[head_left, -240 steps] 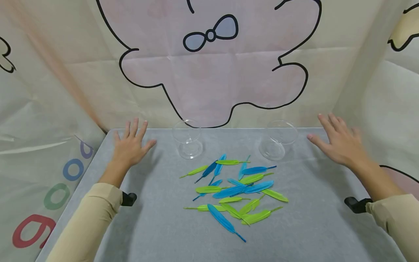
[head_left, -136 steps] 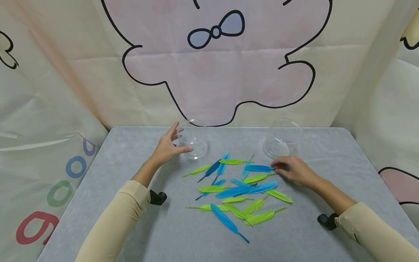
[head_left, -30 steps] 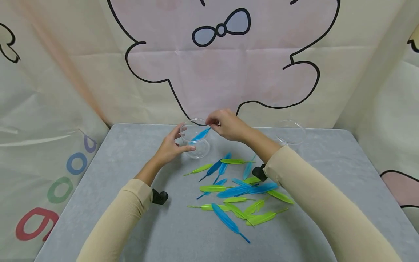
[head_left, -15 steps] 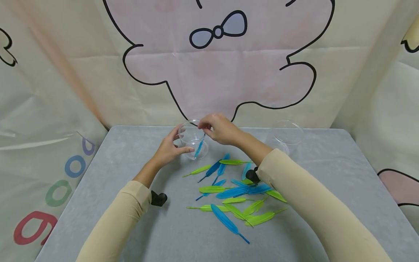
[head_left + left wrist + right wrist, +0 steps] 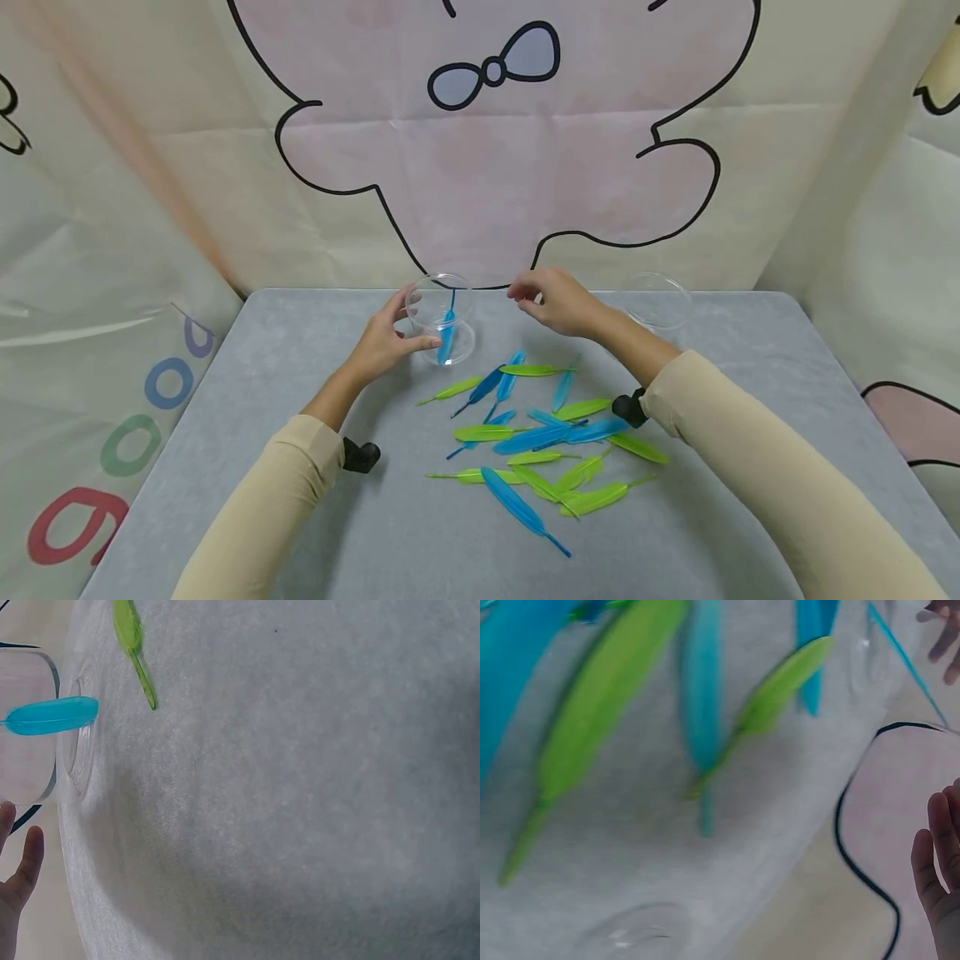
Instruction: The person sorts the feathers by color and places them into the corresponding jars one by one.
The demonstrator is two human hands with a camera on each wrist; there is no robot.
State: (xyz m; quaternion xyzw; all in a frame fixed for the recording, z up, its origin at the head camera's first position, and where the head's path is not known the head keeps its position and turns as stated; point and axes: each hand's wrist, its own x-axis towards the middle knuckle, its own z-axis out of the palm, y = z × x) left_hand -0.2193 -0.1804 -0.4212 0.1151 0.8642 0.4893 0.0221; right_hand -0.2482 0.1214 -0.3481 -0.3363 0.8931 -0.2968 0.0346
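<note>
Left hand (image 5: 386,342) grips the left clear cup (image 5: 431,315) from its left side, thumb on the near wall, fingers round the far side. Cup stands upright near the back edge of the table (image 5: 405,533). One blue feather (image 5: 446,333) is inside it, close to upright, slight lean, vane down at the base, quill up; left wrist view agrees. Right hand (image 5: 551,302) hovers right of that cup, apart from it, fingers loosely bent and free. Right clear cup (image 5: 658,302) sits further right, partly behind the right forearm. Loose feathers, blue and lime green, lie in a scatter between and in front of the cups, several overlapping mid-pile. Nearest the person: a long blue one (image 5: 516,502), lying diagonally, quill toward the lower right. Leftmost up top: a green one (image 5: 453,389), just in front of the left cup. Beige sleeves (image 5: 240,517) on both arms, a black wrist camera (image 5: 362,456) at each cuff. Backdrop (image 5: 480,183) behind the table: pink cartoon figure, blue bow (image 5: 493,71). Coloured letters (image 5: 78,567) on the left panel.
</note>
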